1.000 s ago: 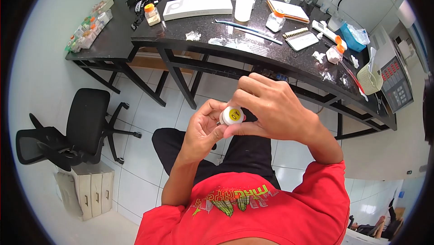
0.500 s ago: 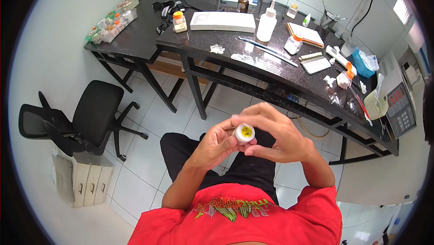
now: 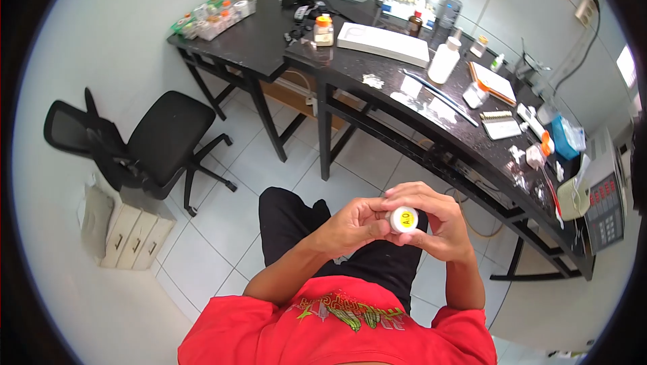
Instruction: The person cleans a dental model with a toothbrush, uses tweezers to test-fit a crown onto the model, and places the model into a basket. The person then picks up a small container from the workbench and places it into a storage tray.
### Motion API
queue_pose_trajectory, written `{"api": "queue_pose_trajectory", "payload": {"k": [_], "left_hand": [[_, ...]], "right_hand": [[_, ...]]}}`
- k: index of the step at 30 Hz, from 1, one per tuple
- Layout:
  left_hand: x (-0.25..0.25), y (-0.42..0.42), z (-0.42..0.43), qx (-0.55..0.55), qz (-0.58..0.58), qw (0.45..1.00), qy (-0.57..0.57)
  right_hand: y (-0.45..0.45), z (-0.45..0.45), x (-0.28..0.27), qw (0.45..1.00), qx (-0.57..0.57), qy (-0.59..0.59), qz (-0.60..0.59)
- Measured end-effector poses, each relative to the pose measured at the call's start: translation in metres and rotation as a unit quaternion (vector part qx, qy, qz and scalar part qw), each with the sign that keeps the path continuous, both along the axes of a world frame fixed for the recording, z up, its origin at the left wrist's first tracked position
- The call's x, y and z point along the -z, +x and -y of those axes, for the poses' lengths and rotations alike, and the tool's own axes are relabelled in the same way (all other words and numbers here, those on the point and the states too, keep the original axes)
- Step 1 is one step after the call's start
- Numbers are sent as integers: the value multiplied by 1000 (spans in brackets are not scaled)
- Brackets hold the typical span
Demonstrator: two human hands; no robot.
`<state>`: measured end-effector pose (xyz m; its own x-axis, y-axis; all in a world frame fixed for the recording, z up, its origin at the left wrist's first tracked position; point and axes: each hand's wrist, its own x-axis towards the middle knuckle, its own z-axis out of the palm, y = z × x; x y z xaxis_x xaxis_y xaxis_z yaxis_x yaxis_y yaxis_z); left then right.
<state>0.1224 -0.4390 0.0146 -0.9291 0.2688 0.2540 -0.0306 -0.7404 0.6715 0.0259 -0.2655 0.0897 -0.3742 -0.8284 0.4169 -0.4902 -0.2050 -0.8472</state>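
A small white jar sits between both hands above my lap, its lid facing the camera. The lid carries a round yellow label with dark letters that look like "A.O". My left hand grips the jar from the left, thumb along its side. From the other side, my right hand curls around it, with fingers over the far edge and the thumb at the near edge. The jar's body is mostly hidden by the fingers and lid.
Ahead stands a black worktable with a white squeeze bottle, an orange-capped jar, a long white box and powder smears. A digital device is at the right. An office chair and white drawers stand left.
The view has turned right to left across the room, so the furniture appears shifted rightward. My right hand has closed in around the jar, and the label has turned more upright.
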Motion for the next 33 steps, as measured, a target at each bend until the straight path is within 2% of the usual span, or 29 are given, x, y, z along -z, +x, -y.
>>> {"api": "queue_pose_trajectory", "payload": {"k": [2, 6, 7, 9, 12, 13, 16, 20, 24, 28, 33], "left_hand": [[2, 2, 3, -36, -37, 998, -43], [-1, 13, 3, -101, -26, 992, -71], [-2, 15, 5, -111, -28, 989, -90], [-4, 19, 8, -132, -30, 982, -129], [-12, 27, 31, 4, -12, 991, -135], [-9, 28, 39, 62, -9, 981, -182], [-5, 36, 42, 132, -26, 970, -201], [16, 43, 62, 33, -72, 948, -308], [35, 52, 95, -44, -79, 948, -305], [78, 51, 118, -118, -45, 948, -291], [90, 46, 154, -123, 19, 953, -275]], "right_hand": [[3, 2, 4, 999, 14, -21, -23], [22, 9, 6, 994, 108, -15, -25], [28, 12, 6, 992, 122, -16, 24], [25, 12, 9, 996, 87, 0, 0], [20, 10, 10, 998, -1, 36, -42], [20, 10, 11, 996, -37, 51, -56], [23, 16, 21, 995, -82, 51, -37], [25, 37, 36, 992, -97, 79, -35], [24, 77, 68, 986, -123, 106, 37], [12, 119, 92, 981, -127, 136, 59], [1, 160, 105, 979, -109, 153, 82]]}}
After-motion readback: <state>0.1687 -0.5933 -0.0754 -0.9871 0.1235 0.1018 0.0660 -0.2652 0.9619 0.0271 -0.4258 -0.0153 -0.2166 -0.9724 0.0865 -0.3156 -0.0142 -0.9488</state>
